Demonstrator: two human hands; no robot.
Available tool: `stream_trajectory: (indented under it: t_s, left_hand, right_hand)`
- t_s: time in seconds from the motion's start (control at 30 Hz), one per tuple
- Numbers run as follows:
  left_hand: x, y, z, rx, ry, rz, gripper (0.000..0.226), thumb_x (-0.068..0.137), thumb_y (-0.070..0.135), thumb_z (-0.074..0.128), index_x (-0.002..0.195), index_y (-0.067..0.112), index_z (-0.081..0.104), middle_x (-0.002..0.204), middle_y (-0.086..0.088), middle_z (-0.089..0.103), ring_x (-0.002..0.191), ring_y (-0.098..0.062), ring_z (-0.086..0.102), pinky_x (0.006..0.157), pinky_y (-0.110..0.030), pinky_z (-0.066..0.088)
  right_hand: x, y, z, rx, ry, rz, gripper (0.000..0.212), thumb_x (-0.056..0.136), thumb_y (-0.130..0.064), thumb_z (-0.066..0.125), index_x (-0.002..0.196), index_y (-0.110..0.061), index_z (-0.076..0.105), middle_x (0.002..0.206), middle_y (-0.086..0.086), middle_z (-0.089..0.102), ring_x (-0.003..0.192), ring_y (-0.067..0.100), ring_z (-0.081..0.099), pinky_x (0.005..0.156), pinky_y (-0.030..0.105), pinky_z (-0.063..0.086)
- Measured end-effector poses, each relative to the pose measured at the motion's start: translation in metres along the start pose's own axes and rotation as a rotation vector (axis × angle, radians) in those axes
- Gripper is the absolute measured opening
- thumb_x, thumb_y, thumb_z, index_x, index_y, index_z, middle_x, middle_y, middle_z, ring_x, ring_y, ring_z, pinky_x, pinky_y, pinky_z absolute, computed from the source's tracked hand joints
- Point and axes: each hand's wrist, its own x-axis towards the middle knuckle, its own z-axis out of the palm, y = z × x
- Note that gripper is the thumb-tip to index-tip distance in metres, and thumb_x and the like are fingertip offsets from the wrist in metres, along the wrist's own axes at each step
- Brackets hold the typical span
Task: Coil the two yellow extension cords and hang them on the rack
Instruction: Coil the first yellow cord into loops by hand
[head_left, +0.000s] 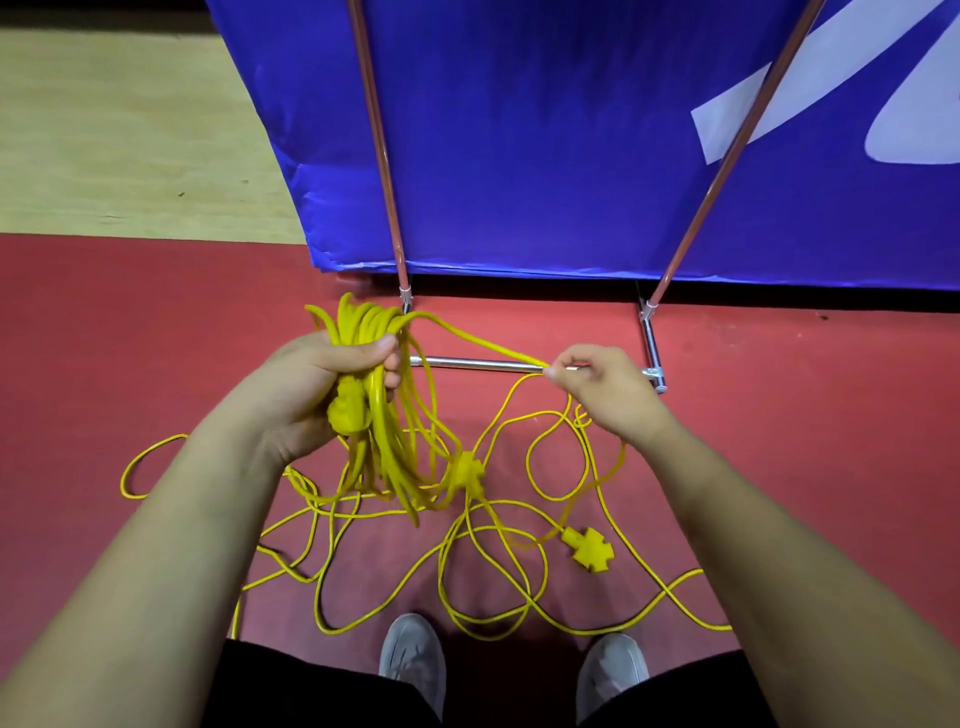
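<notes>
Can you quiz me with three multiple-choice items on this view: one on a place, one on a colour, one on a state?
1. Where is the coil?
A. In the left hand
B. On the rack
C. Flat on the floor

2. What colour is the floor under the loose cord?
A. Green
B. Red
C. Grey

3. What is the right hand doing?
A. Resting open on the floor
B. Gripping the rack
C. Pinching a strand

Key:
1 A, the left hand is closed round the bundled loops.
2 B, the cord sprawls on red floor in front of the rack.
3 C, its fingertips pinch the strand running to the coil.
</notes>
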Motion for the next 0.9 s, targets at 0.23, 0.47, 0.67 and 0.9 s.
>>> stream_trajectory:
  t_s: [0.23, 0.47, 0.67, 0.9]
  left_hand:
    - [0.001, -0.01, 0.014, 0.148, 0.154, -0.017, 0.005, 0.083, 0.012, 0.063, 0.084, 0.006, 0.064, 0.069, -0.005, 0.067, 0.06, -0.014, 0.066, 0.053, -0.025, 0.054]
    - [0.003, -0.026, 0.041, 0.182, 0.012, -0.009, 0.014, 0.079, 0.011, 0.067, 0.087, -0.001, 0.065, 0.08, -0.017, 0.066, 0.073, -0.027, 0.067, 0.062, -0.032, 0.056]
    - [0.001, -0.023, 0.056, 0.163, -0.116, -0.07, 0.012, 0.068, 0.007, 0.07, 0.079, 0.004, 0.068, 0.069, -0.012, 0.065, 0.055, -0.021, 0.063, 0.054, -0.03, 0.053]
    - [0.002, -0.009, 0.039, -0.202, -0.175, -0.105, 0.039, 0.047, 0.018, 0.088, 0.076, 0.009, 0.065, 0.065, -0.002, 0.057, 0.05, -0.013, 0.054, 0.05, -0.027, 0.051]
  right_hand:
    - [-0.028, -0.057, -0.014, -0.372, -0.571, -0.03, 0.017, 0.087, -0.021, 0.071, 0.074, -0.009, 0.07, 0.039, -0.015, 0.044, 0.04, -0.001, 0.04, 0.044, 0.009, 0.029]
    - [-0.04, -0.091, -0.021, -0.015, -0.586, -0.173, 0.017, 0.088, -0.024, 0.07, 0.08, -0.009, 0.072, 0.048, -0.009, 0.034, 0.05, 0.017, 0.027, 0.046, 0.028, 0.022]
    - [-0.032, -0.086, -0.016, 0.228, -0.422, -0.226, 0.014, 0.09, -0.009, 0.065, 0.085, 0.004, 0.064, 0.047, -0.013, 0.049, 0.045, 0.001, 0.039, 0.047, 0.013, 0.03]
    - [-0.018, -0.004, -0.019, 0.038, -0.438, -0.014, 0.024, 0.087, -0.034, 0.069, 0.082, -0.01, 0.069, 0.078, 0.014, 0.068, 0.075, 0.016, 0.059, 0.075, 0.04, 0.047]
